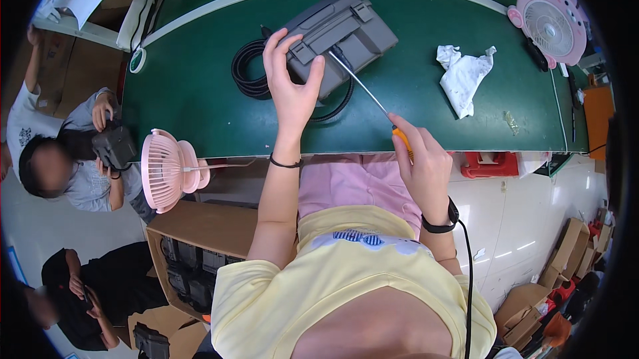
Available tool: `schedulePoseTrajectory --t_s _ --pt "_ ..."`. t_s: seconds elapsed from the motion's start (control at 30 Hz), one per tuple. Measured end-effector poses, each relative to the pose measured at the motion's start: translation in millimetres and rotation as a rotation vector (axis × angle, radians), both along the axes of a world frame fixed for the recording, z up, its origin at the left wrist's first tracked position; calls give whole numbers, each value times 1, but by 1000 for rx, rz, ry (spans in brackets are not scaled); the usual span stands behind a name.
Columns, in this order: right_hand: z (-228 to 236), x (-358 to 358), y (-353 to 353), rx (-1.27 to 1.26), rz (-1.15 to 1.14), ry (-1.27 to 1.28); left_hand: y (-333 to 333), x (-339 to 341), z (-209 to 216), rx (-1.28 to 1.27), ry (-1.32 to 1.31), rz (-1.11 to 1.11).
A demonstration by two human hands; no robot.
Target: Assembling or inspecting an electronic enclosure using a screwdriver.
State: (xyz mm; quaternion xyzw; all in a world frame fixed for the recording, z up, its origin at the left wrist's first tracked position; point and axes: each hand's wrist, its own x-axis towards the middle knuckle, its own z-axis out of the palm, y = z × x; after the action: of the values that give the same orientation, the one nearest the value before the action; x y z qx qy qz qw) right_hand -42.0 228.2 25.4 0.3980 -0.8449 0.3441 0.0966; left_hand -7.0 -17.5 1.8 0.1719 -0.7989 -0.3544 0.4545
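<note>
My left hand (291, 82) is spread over the near edge of the grey plastic box-shaped device (341, 31), thumb and fingers pinching it so it cannot slide on the dark green bench mat (200, 92) while I work at it; it sits at about twelve o'clock from me, its black ribbed cable (247, 69) coiled at its nine o'clock. My right hand (424, 166) is closed round the orange handle of a long-shafted screwdriver (363, 86), slanted toward ten o'clock so its tip meets the device. A crumpled white cloth (463, 72) lies at the device's three o'clock, well apart.
</note>
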Motion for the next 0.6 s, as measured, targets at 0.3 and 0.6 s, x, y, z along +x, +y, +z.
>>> schedulePoseTrajectory --t_s 0.3,0.6 --pt "-13 4 -4 11 -11 70 0 0 0 17 4 -11" --pt "-14 13 -6 34 -50 65 3 2 -1 50 -39 28"
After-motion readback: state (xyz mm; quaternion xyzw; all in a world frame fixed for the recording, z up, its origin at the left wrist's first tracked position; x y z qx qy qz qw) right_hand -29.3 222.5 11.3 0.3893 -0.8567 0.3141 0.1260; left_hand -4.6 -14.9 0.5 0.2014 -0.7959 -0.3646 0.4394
